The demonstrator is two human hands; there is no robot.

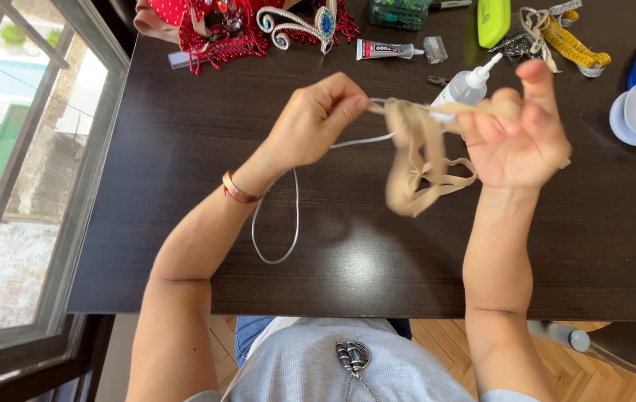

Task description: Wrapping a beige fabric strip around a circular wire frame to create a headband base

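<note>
While blur smears our right hand (515, 138), both hands pinch the beige elastic strap (418, 160), hiding the glue bottle (467, 88) partly.

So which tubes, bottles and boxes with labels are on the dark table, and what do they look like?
Small glue tube: top middle, lying flat, silver with red-and-white label, clear cap.
White squeeze bottle: behind the right hand, pointed nozzle.
Clear plastic box: top edge, green bits inside.
Lime-green flat case: top right.

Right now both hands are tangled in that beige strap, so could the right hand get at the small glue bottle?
Probably yes: the glue bottle stands just beyond the right hand, though beige strap occupies it.
</note>
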